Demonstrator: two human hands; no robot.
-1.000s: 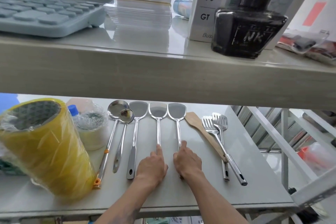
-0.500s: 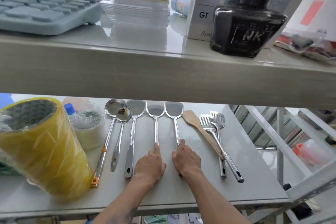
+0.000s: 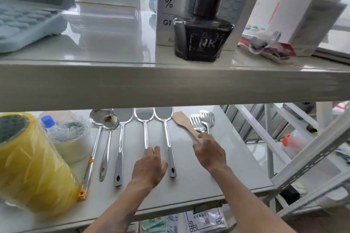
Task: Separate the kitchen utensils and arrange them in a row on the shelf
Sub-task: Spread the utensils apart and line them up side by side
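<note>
Several steel utensils lie side by side on the lower shelf: a large ladle, a small ladle, and three spatulas. Right of them lie a wooden spatula and two overlapping slotted turners. My left hand rests flat, fingers apart, on the middle spatula's handle. My right hand is curled over the handles of the wooden spatula and the turners; which one it grips is hidden.
A big yellow tape roll, a clear tape roll and a blue-capped bottle crowd the shelf's left. The upper shelf's edge hangs just above the utensil heads, carrying an ink bottle and a calculator. A metal rack frame stands right.
My right hand left the rightmost steel spatula's handle and moved right onto the wooden spatula and turner handles. My left hand stayed by the middle spatula. The view tilted upward.
</note>
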